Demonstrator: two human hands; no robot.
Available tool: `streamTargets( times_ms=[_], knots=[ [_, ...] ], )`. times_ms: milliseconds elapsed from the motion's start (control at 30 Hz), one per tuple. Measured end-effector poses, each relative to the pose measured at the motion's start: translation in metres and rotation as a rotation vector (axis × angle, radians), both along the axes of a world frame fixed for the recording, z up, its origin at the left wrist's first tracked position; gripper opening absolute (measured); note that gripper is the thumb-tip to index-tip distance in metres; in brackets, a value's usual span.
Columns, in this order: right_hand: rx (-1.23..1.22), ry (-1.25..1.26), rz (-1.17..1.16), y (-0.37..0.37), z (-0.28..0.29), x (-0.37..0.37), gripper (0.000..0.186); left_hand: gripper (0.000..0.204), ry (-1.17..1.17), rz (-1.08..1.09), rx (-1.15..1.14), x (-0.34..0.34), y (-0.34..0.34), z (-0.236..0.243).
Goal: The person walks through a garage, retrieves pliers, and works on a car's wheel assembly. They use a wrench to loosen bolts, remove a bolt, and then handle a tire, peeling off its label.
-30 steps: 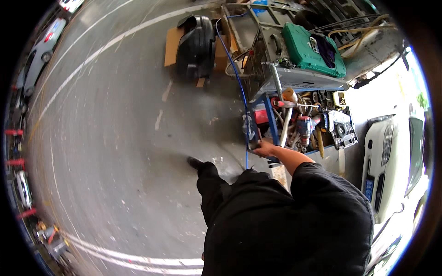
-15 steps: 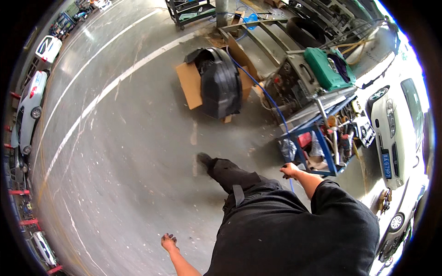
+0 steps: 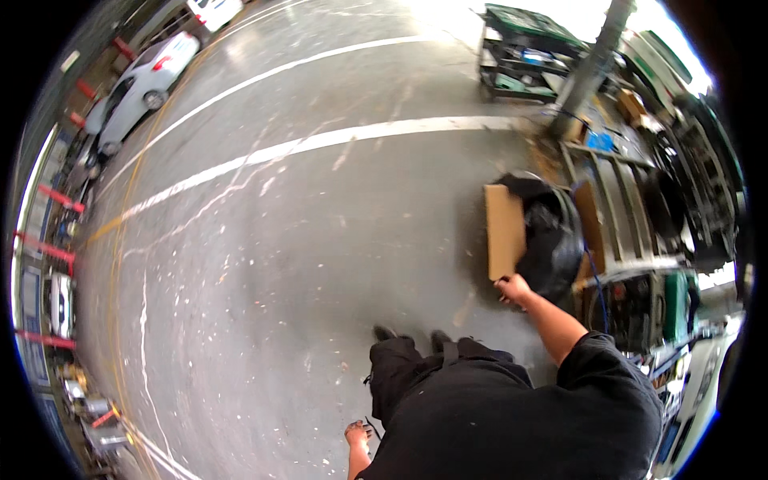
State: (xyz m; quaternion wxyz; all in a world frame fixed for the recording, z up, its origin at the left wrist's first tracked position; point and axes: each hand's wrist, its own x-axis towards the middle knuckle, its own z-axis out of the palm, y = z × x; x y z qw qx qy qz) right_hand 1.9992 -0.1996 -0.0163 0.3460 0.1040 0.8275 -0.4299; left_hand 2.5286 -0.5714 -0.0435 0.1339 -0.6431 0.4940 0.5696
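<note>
My left hand [image 3: 358, 434] hangs low beside my black trousers, fingers loosely bent and apart, holding nothing. My right hand [image 3: 512, 289] is at the lower edge of a tan cardboard flap [image 3: 504, 228] in the view, fingers curled; whether it touches the cardboard or holds anything I cannot make out. The flap belongs to an open box with a large black molded plastic part [image 3: 552, 244] in it, on the floor at my right front.
Metal frames [image 3: 620, 200] and a green case [image 3: 682, 304] line the right, with a blue hose [image 3: 600, 296]. A tool cart [image 3: 524, 60] stands by a column [image 3: 592, 72] ahead. Cars [image 3: 160, 72] and red lifts [image 3: 48, 248] line the far left. Painted lines [image 3: 320, 136] cross the floor.
I have walked forward past the blue tool trolley toward the box and turned somewhat. My right hand has left the trolley and is now at the box's flap in the view.
</note>
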Motion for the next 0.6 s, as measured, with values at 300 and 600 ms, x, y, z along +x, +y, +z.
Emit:
streamTargets(
  times_ms=[300, 600],
  knots=[
    [0.033, 0.111, -0.089, -0.258, -0.037, -0.174, 0.036, 0.023, -0.071, 0.059, 0.09, -0.112, -0.22, -0.052],
    [0.235, -0.198, 0.121, -0.467, -0.056, -0.178, 0.033, 0.022, 0.072, 0.118, -0.313, -0.365, -0.625, -0.023]
  ],
)
